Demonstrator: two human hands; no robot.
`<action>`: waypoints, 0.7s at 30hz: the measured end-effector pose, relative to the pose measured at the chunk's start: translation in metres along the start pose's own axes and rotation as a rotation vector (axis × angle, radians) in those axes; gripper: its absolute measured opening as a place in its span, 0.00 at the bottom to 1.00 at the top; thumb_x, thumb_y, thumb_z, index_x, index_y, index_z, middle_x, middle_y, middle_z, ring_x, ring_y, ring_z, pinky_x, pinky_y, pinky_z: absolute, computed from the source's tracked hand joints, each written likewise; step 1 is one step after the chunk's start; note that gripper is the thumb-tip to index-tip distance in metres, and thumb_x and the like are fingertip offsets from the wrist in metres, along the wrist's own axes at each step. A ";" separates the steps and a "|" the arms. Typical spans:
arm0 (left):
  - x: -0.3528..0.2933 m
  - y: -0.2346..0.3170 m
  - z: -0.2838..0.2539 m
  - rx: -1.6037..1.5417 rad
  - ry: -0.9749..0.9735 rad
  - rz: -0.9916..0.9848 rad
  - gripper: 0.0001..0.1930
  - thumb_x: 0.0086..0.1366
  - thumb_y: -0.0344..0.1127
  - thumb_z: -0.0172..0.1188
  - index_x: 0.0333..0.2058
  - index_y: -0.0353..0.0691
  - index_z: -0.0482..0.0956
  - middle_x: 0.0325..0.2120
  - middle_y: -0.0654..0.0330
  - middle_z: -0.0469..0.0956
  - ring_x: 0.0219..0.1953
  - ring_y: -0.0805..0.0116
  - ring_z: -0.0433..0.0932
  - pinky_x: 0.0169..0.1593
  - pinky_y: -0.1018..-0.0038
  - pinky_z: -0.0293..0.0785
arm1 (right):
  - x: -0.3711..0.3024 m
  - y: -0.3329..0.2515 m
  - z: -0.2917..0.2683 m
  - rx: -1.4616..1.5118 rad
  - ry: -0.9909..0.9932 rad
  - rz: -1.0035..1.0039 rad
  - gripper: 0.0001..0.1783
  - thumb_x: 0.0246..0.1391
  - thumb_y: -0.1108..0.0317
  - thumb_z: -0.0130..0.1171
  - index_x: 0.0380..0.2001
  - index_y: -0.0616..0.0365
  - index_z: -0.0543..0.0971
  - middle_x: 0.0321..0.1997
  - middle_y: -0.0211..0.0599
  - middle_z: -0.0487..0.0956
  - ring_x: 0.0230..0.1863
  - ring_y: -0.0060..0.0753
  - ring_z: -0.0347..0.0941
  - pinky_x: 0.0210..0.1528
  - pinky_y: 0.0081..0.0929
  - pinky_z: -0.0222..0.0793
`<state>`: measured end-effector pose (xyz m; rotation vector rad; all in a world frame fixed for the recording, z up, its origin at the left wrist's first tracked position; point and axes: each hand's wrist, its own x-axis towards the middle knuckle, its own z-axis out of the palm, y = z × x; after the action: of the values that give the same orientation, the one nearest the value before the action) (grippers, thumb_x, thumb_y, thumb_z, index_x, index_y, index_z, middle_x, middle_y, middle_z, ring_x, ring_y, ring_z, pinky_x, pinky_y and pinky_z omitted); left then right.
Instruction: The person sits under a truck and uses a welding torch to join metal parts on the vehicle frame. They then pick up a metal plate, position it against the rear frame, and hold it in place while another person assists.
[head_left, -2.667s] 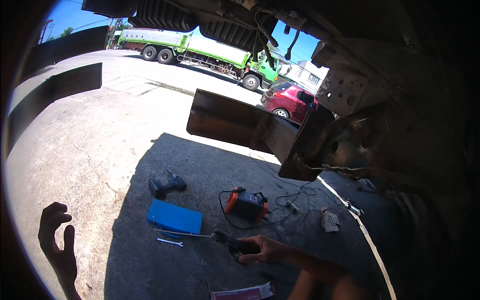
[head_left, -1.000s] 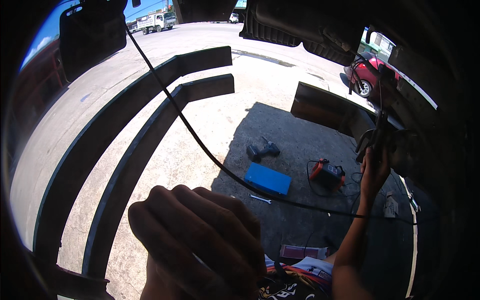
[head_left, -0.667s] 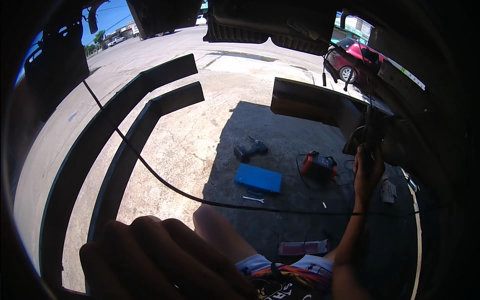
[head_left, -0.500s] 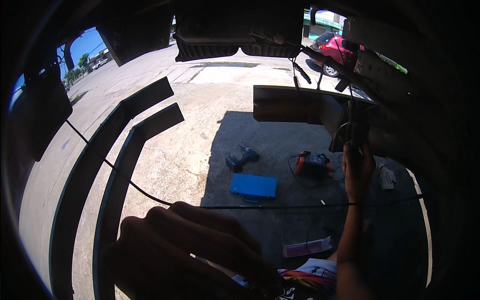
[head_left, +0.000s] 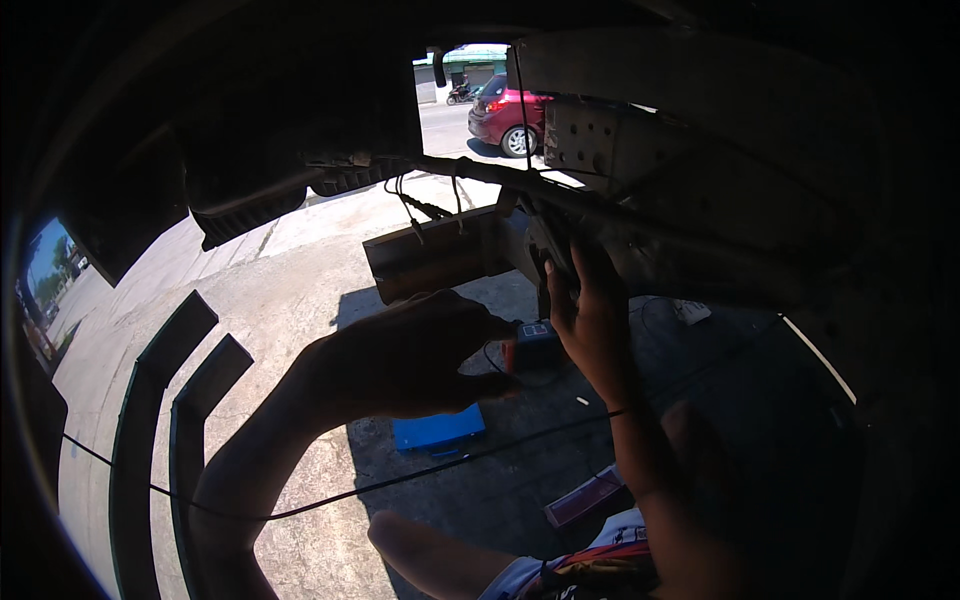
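Observation:
My right hand (head_left: 590, 310) is raised, its fingers closed around a dark, elongated object (head_left: 550, 240) with a greyish flat face. Shadow hides its exact kind. That object is up against the end of a dark steel channel beam (head_left: 435, 255). My left hand (head_left: 420, 350) reaches in from the left, below the beam, its thumb and index finger apart with nothing visible between them. Beyond its fingertips, on the floor, stands a red and black box-shaped machine (head_left: 535, 347) with a cable. A blue case (head_left: 440, 430) lies on the concrete below my left hand.
Two bent steel bars (head_left: 140, 430) stand at the left. A thin black cable (head_left: 380, 487) crosses in front of me. A pink flat box (head_left: 585, 497) lies near my leg. Dark vehicle framework (head_left: 700, 200) hangs overhead and right. Outside is a red car (head_left: 505, 112).
My view has swung right. My left hand has moved from the lower foreground up and forward toward the beam. My right hand still grips the dark object. The drill is now out of sight.

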<state>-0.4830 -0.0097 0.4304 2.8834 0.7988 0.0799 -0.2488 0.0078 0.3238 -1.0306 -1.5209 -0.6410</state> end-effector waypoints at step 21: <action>-0.067 -0.099 0.046 0.632 -0.220 0.216 0.23 0.69 0.52 0.60 0.52 0.39 0.78 0.53 0.52 0.77 0.59 0.56 0.74 0.65 0.60 0.66 | 0.043 0.003 0.008 -0.270 -0.030 0.038 0.15 0.64 0.72 0.56 0.53 0.64 0.76 0.42 0.53 0.81 0.42 0.53 0.80 0.43 0.43 0.75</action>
<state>-0.5864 0.0335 0.3688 3.4634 0.5371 -0.5539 -0.2492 0.0272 0.3633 -1.2742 -1.4628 -0.8234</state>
